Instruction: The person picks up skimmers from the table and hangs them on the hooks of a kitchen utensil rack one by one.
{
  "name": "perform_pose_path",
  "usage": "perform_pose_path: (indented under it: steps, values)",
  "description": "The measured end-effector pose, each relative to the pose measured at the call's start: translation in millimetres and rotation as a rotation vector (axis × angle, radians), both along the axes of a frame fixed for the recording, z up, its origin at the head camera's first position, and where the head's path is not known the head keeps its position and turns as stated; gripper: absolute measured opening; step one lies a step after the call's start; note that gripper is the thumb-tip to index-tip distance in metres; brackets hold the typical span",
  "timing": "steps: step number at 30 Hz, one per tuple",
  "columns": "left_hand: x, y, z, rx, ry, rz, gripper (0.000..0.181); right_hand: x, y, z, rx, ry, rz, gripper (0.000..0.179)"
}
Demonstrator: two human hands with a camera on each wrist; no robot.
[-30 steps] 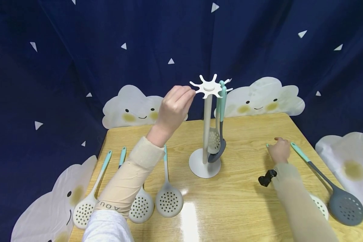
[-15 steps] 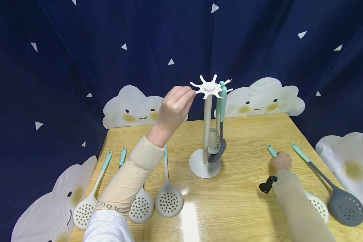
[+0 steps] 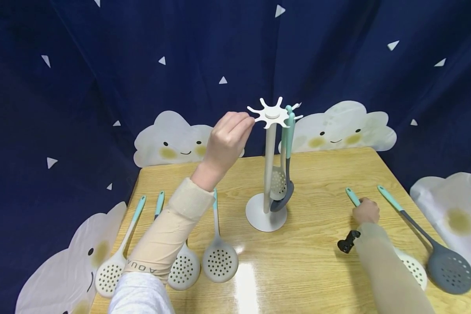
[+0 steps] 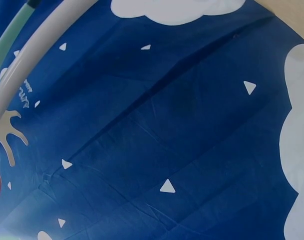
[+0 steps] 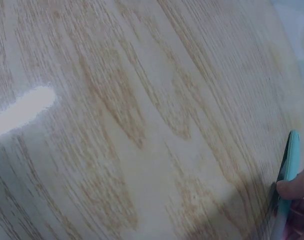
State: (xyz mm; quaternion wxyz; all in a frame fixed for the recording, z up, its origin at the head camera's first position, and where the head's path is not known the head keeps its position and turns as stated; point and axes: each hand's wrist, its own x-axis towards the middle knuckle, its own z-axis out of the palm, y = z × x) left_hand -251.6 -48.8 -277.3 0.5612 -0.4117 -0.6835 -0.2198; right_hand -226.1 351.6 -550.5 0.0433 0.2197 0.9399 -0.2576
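Note:
A white utensil rack (image 3: 267, 213) stands upright, its top a star of curved arms. Level with that top, my left hand (image 3: 226, 141) pinches the tip of one arm on the left side. The left wrist view shows the rack's pole (image 4: 37, 55) at the upper left; only a sliver of the hand enters there. At the right, my right hand (image 3: 366, 212) grips the teal handle (image 3: 352, 196) of a white skimmer (image 3: 414, 268) lying on the table. My sleeve hides the skimmer's middle. In the right wrist view, the thumb (image 5: 290, 190) lies against that handle (image 5: 293, 155).
A white skimmer (image 3: 278, 183) and a dark grey ladle (image 3: 284, 198) hang on the rack's right side. Beyond my right hand lies a dark grey skimmer (image 3: 449, 268). Several teal-handled utensils, including a white skimmer (image 3: 220, 259), lie on the left of the wooden table (image 3: 298, 279).
My right hand has drawn slightly back toward me and taken hold of the skimmer's handle, whose end now shows beyond the fingers. My left hand stays at the rack.

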Motion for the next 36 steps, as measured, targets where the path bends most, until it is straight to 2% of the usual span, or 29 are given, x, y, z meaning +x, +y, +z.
perform_pose_path:
  steps: [8,15,27,36]
  values:
    - [-0.2,0.8,0.2,0.002,0.001,0.006,0.01,0.6,-5,8.6,-0.016,0.021,0.024,0.042]
    - [0.2,0.9,0.6,-0.002,-0.003,0.005,0.011,-10.2,-12,24.0,-0.035,0.131,0.019,0.041]
    - [0.0,0.7,0.2,0.005,-0.005,-0.01,0.01,-32.8,-46,87.3,-0.083,0.384,0.003,0.042]
    - [0.1,1.3,0.2,0.003,-0.01,-0.005,0.011,-30.3,-82,130.0,-0.151,0.585,0.016,0.035]
